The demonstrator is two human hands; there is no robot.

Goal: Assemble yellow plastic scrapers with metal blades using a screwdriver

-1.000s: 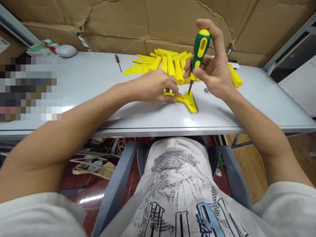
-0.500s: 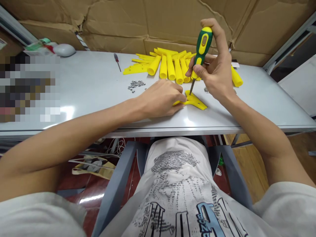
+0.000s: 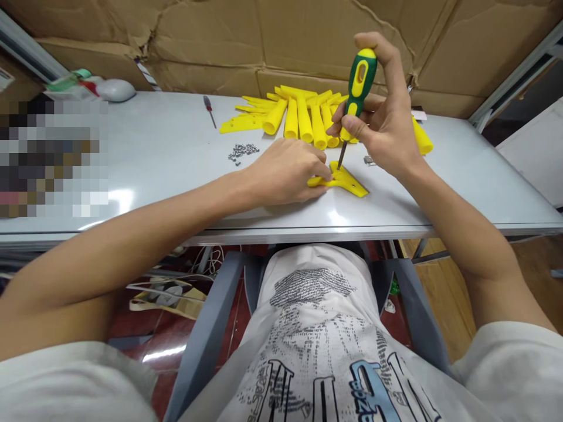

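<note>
My left hand is closed on the narrow end of a yellow plastic scraper handle, pressing it to the table near the front edge. The handle's wide, flared end with a small hole points right. In my right hand is a green and yellow screwdriver, held nearly upright with the fingers round its grip and the index finger over its top. Its tip touches the flared part of the handle. Whether a screw sits under the tip is too small to tell.
Several similar yellow handles lie in a row behind my hands. A pile of small screws is at their left front, and a second screwdriver lies farther back. Small metal pieces lie by my right wrist. Cardboard lines the back.
The screwdriver's grip and my right hand have shifted very slightly to the left. The tip stays on the yellow handle, and my left hand keeps its hold.
</note>
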